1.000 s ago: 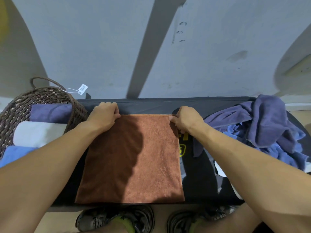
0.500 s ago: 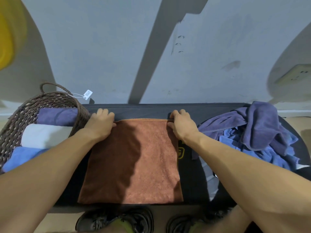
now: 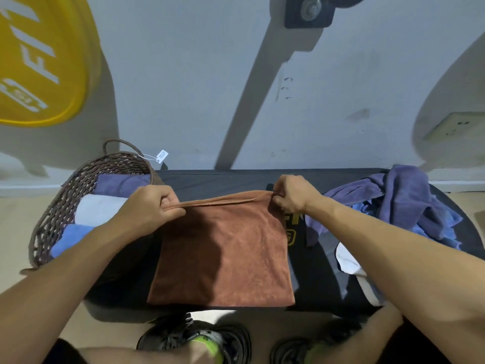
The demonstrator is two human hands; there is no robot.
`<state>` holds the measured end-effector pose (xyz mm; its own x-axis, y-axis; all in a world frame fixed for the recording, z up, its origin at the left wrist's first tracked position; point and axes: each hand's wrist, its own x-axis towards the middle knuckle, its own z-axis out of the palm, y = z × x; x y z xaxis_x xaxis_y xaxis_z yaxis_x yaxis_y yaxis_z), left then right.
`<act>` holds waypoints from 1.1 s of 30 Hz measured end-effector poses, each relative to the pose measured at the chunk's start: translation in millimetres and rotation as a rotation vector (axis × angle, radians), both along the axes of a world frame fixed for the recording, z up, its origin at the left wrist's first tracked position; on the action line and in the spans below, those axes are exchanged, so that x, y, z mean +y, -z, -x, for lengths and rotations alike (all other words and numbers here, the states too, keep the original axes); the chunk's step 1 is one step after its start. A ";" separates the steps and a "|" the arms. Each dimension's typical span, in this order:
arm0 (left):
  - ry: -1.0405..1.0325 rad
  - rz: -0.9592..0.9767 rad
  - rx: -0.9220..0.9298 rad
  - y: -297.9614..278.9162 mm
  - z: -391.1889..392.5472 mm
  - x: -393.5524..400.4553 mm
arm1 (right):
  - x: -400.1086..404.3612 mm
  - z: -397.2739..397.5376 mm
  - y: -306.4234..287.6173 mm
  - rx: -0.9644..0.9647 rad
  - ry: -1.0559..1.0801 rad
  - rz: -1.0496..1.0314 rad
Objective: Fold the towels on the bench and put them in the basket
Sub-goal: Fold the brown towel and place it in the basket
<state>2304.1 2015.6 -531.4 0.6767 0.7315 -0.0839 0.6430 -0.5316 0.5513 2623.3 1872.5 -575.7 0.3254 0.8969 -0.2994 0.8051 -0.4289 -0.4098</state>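
Observation:
A rust-brown towel (image 3: 225,256) lies folded flat on the black bench (image 3: 210,179), its near edge at the bench front. My left hand (image 3: 149,206) pinches its far left corner and my right hand (image 3: 294,197) pinches its far right corner; the far edge is lifted off the bench and stretched between them. The woven basket (image 3: 65,200) stands at the left end, holding folded purple, white and blue towels. A heap of unfolded purple and blue towels (image 3: 409,206) sits on the right end, with a white towel (image 3: 351,269) partly under my right forearm.
A grey wall stands right behind the bench. A yellow weight plate (image 3: 39,61) hangs at the upper left. A wall socket (image 3: 451,126) is at the right. My shoes (image 3: 199,342) are on the floor below the bench front.
Both hands went from resting on the towel's far corners to pinching them and lifting the far edge off the bench. The camera view tilted upward.

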 end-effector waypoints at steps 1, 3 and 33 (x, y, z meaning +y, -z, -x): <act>0.003 0.027 -0.022 -3.5 6.3 -5.3 | -5.1 -0.2 -7.4 0.025 -0.037 0.000; 0.013 0.054 -0.044 -7.9 19.1 -15.7 | -18.8 -2.2 -21.3 0.083 -0.099 0.014; -0.100 0.169 -0.340 -40.6 28.5 -92.4 | -139.1 29.5 -71.8 0.752 0.358 -0.483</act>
